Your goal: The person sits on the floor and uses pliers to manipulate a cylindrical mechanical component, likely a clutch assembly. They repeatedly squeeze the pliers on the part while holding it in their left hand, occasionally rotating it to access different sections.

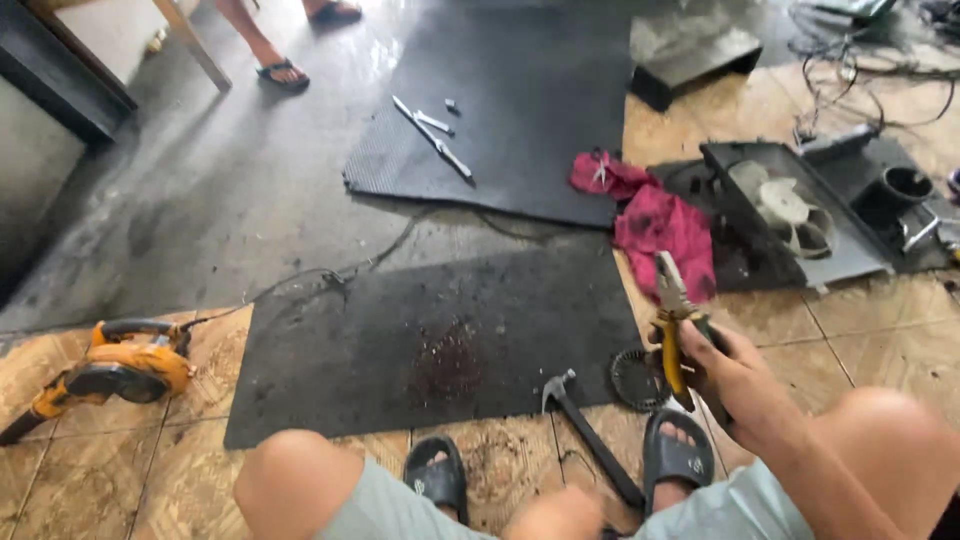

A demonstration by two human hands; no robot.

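While the person sits low with both bare knees raised, the right hand is wrapped tightly around the yellow handles of a pair of pliers, whose metal nose points up and away from the body. The pliers hover just past the right edge of the large black rubber mat that lies flat on the tiled floor; every place below is given from this mat. The left hand shows only as a rounded knuckle at the bottom edge of the view, near the mat's front side, and it seems to close on the black handle of a claw hammer; how firm that hold is cannot be told. The hammer's steel head rests on the mat's front right corner. Just beside that corner lies a small round black toothed part. Beyond the mat's right edge, a crumpled red cloth lies on the floor, and further right sits a grey housing with a pale fan inside it. Off the mat's left edge lies an orange power tool. Behind the mat, a second dark mat carries a few slim metal tools. Another person's sandalled foot stands well beyond.
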